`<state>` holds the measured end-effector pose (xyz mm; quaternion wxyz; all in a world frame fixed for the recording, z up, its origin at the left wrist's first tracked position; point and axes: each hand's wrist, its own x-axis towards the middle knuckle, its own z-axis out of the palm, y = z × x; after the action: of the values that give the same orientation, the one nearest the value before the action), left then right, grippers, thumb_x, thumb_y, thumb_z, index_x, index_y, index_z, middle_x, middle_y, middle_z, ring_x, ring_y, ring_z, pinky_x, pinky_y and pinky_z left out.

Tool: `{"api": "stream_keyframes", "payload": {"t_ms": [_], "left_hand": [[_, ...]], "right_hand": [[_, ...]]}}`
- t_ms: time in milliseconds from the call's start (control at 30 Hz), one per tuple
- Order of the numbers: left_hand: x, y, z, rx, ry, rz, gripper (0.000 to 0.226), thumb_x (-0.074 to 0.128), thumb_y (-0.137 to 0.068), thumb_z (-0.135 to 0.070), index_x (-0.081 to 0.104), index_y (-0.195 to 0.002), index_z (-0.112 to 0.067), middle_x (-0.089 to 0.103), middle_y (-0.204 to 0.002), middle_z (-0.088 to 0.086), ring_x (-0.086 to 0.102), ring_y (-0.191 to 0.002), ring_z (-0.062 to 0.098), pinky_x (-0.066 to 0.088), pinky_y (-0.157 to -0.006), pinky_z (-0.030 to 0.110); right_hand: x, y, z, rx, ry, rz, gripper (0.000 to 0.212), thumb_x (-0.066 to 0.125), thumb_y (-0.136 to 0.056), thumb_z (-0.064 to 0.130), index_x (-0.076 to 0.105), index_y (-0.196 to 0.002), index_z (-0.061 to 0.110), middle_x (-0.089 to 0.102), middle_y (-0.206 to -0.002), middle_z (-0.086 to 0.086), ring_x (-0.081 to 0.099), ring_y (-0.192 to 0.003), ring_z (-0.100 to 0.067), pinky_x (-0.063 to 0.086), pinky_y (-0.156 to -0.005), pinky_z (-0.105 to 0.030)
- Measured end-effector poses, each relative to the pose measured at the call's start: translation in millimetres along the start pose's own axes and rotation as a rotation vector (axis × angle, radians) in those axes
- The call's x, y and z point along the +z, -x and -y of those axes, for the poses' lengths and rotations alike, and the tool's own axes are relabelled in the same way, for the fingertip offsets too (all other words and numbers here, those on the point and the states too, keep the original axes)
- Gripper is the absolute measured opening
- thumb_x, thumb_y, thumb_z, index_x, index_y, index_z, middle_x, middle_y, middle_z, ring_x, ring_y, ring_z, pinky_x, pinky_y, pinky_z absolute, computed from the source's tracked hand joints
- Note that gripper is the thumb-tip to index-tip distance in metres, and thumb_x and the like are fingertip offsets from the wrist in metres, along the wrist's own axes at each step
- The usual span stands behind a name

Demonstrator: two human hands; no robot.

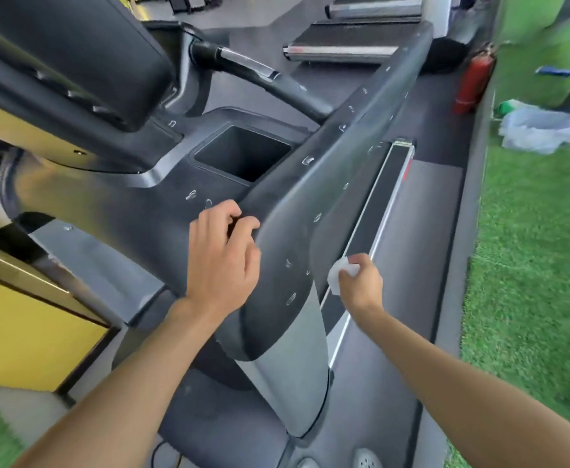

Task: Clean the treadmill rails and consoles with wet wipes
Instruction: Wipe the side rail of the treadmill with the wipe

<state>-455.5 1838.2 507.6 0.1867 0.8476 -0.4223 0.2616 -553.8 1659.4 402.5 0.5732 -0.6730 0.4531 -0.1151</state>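
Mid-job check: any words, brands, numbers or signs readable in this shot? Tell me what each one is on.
No text is legible.
Rail: small white marks, too blurred to read.
Console: the same marks, unreadable.
Fire extinguisher: label blurred.
Wipe: no print visible.
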Motion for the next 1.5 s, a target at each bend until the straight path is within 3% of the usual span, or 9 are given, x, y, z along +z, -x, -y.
{"api": "stream_keyframes", "payload": {"t_ms": [133,367,567,767,833,933,1067,1200,1500], "left_hand": [[-4.9,6.3,1.5,0.022,-0.031,0.051,0.026,0.05,-0.085,-0.009,0.064,-0.105,0.0,0.053,-0.12,0.023,0.052,-0.099,0.038,0.041,-0.081,0.046],[4.1,9.8,6.7,0.057,-0.068,0.068,0.034,0.046,-0.083,-0.018,0.053,-0.114,-0.007,0.053,-0.124,0.024,0.048,-0.104,0.042,0.039,-0.085,0.048],[6.4,13.5,10.3,0.094,-0.055,0.012,0.041,0.044,-0.08,-0.015,0.055,-0.119,-0.009,0.056,-0.126,0.024,0.052,-0.108,0.042,0.037,-0.087,0.048],[5.8,12.5,10.7,0.1,-0.041,0.016,0.041,0.044,-0.078,-0.014,0.057,-0.117,-0.007,0.056,-0.126,0.024,0.052,-0.109,0.043,0.038,-0.088,0.049],[5.9,13.0,10.8,0.098,-0.031,0.016,0.041,0.044,-0.078,-0.014,0.057,-0.117,-0.007,0.056,-0.126,0.024,0.052,-0.109,0.043,0.038,-0.087,0.049],[5.9,13.5,10.5,0.095,-0.026,0.018,0.042,0.044,-0.077,-0.013,0.057,-0.117,-0.007,0.056,-0.126,0.024,0.051,-0.109,0.043,0.039,-0.087,0.049],[6.1,13.5,10.2,0.09,-0.027,0.018,0.044,0.046,-0.075,-0.011,0.057,-0.117,-0.007,0.056,-0.126,0.024,0.051,-0.109,0.043,0.038,-0.086,0.049],[6.5,14.4,10.8,0.086,-0.027,0.007,0.044,0.047,-0.074,-0.01,0.058,-0.116,-0.007,0.056,-0.126,0.023,0.051,-0.108,0.042,0.037,-0.085,0.047],[4.8,14.3,11.8,0.089,0.0,0.009,0.042,0.047,-0.075,-0.011,0.066,-0.112,-0.002,0.057,-0.124,0.024,0.053,-0.105,0.044,0.038,-0.083,0.047]], "right_hand": [[18.6,-19.8,-0.6,-0.004,-0.025,0.074,0.033,0.036,-0.09,0.004,0.054,-0.11,0.023,0.051,-0.086,0.002,0.05,-0.067,-0.014,0.042,-0.051,-0.021],[45.4,-43.0,7.0,0.048,-0.1,0.111,0.022,0.046,-0.092,0.018,0.066,-0.097,0.011,0.063,-0.075,-0.002,0.053,-0.065,-0.022,0.045,-0.057,-0.026],[46.4,-37.7,-13.1,-0.108,-0.012,0.206,0.038,0.046,-0.095,0.002,0.063,-0.128,0.012,0.066,-0.116,0.002,0.06,-0.098,-0.015,0.043,-0.078,-0.015],[42.1,-45.4,-10.3,-0.152,-0.03,0.154,0.022,0.054,-0.095,0.002,0.072,-0.109,0.006,0.07,-0.108,-0.01,0.065,-0.099,-0.026,0.05,-0.096,-0.032],[40.8,-35.7,-20.3,-0.18,-0.088,0.138,0.013,0.06,-0.095,0.006,0.071,-0.097,0.012,0.07,-0.101,-0.006,0.067,-0.094,-0.022,0.052,-0.092,-0.032],[38.8,-27.8,-22.4,-0.22,-0.127,0.11,0.015,0.062,-0.094,0.007,0.064,-0.082,0.017,0.061,-0.096,0.004,0.063,-0.087,-0.008,0.046,-0.081,-0.013],[41.5,-19.7,-18.9,-0.173,-0.133,0.061,0.027,0.058,-0.094,0.006,0.061,-0.077,0.027,0.062,-0.091,-0.001,0.06,-0.076,-0.018,0.053,-0.073,-0.028],[38.4,-11.8,-24.4,-0.177,-0.1,0.07,0.022,0.06,-0.095,0.01,0.064,-0.077,0.023,0.062,-0.082,0.0,0.051,-0.058,-0.01,0.043,-0.054,-0.019],[44.8,9.0,-24.7,-0.102,-0.118,-0.016,0.025,0.061,-0.093,0.006,0.063,-0.075,0.024,0.059,-0.078,0.007,0.053,-0.063,-0.013,0.056,-0.067,-0.035]]}}
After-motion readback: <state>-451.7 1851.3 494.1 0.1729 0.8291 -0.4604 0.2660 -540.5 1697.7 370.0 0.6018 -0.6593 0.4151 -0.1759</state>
